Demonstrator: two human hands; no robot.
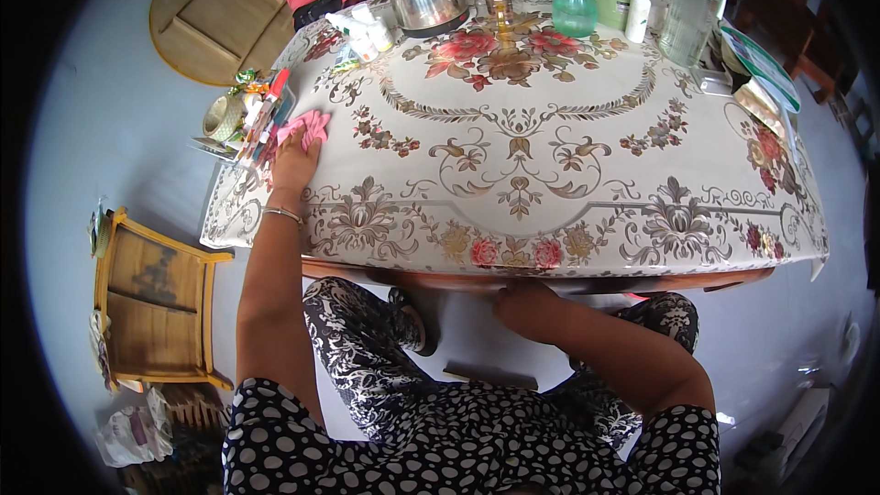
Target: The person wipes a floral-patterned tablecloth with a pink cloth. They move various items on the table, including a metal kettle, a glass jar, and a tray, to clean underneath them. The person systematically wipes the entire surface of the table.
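Left hand pressing flat on pink cloth at counter's left edge, beside clutter pile. Right hand gripping near edge underneath, fingers hidden, can't tell. Looks like wiping barely begun, most of floral cover untouched.

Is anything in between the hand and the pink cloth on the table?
No. The left hand lies right on the pink cloth, pressing it onto the flowered tablecloth. A pile of small packets sits just beside it at the table's edge.
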